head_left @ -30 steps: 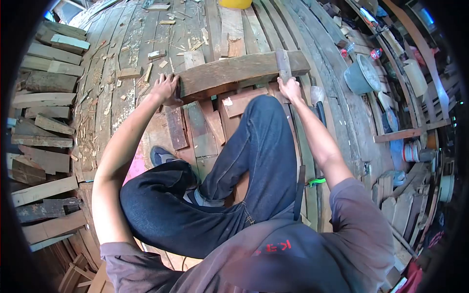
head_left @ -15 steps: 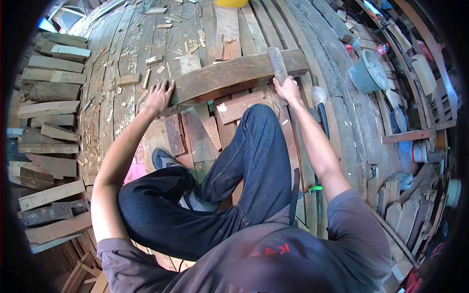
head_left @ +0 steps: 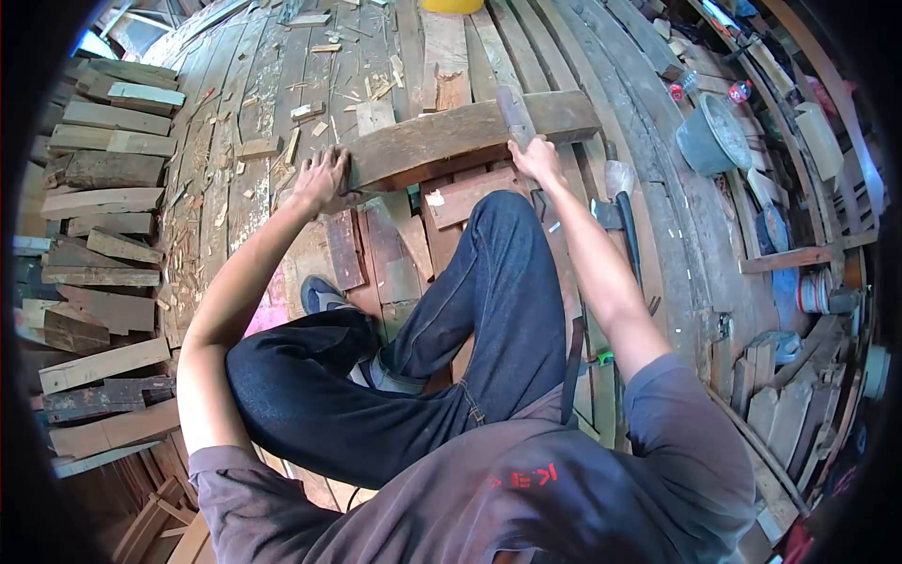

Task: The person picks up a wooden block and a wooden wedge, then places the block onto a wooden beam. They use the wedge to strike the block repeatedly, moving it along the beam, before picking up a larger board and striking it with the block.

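A thick, slightly curved wooden beam lies across the floor in front of my bent legs. At its left end, my left hand grips the wood, fingers curled over the end. My right hand is closed round the near end of a broad, flat grey-brown tool that resembles a machete blade. The tool lies across the top of the beam, right of its middle, pointing away from me. Beneath and in front of the beam are short boards.
Stacked wood offcuts line the left side. Wood chips and small blocks litter the plank floor. Beside my right forearm lies a tool with a dark handle. A grey bucket stands at right, near shelving, and something yellow at the top.
My right hand and the flat tool have shifted left along the beam. My left hand stays at the beam's left end. The whole view has moved slightly.
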Tool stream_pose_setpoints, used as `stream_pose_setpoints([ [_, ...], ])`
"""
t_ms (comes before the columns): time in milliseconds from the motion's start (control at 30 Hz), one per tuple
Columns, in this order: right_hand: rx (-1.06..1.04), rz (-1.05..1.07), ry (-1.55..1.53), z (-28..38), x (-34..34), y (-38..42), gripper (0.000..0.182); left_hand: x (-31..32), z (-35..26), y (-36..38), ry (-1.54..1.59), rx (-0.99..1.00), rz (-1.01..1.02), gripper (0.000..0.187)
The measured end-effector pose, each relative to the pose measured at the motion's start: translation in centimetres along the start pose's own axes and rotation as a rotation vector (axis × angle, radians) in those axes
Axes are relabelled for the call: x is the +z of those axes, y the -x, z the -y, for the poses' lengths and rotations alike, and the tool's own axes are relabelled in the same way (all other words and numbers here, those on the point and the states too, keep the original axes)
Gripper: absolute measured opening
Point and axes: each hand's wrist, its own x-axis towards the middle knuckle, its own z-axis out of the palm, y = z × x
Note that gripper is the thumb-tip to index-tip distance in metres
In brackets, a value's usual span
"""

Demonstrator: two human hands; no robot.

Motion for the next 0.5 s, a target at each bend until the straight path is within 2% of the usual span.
stream_pose_setpoints([
  [100,0.003,0.06,0.019,0.6,-0.8,0.5,0.071,-0.3,0.4,0.0,0.073,0.044,-0.075,0.095],
  [167,0.007,0.077,0.001,0.7,-1.1,0.7,0.074,0.1,1.0,-0.2,0.06,0.062,-0.055,0.092],
  [233,-0.029,0.131,0.004,-0.5,-0.1,-0.5,0.078,-2.4,1.2,0.6,-0.014,0.103,-0.027,0.088],
  [267,-0.048,0.152,0.01,-0.7,-0.5,-1.3,0.081,-6.2,-0.3,3.0,0.091,0.064,0.044,0.088],
  [300,-0.037,0.122,-0.009,0.3,-2.3,0.8,0.099,-6.7,-0.2,3.3,0.111,0.075,0.015,0.088],
  [333,0.001,0.138,-0.077,0.6,-2.6,0.9,0.109,-7.0,0.2,3.6,0.13,0.09,-0.007,0.087],
  [400,-0.087,-0.152,-0.109,0.2,-2.1,2.1,0.102,-7.5,1.0,4.4,0.161,0.108,-0.019,0.087],
  [433,-0.142,-0.266,-0.089,-0.3,-2.3,3.0,0.092,-7.9,0.9,5.0,0.178,0.118,-0.017,0.086],
  [467,-0.153,-0.38,-0.106,-0.9,-2.2,4.1,0.074,-8.3,0.8,5.6,0.173,0.117,0.012,0.086],
  [500,-0.152,-0.381,-0.162,-1.0,-2.6,5.9,0.062,-9.0,0.7,6.5,0.166,0.116,0.046,0.085],
])
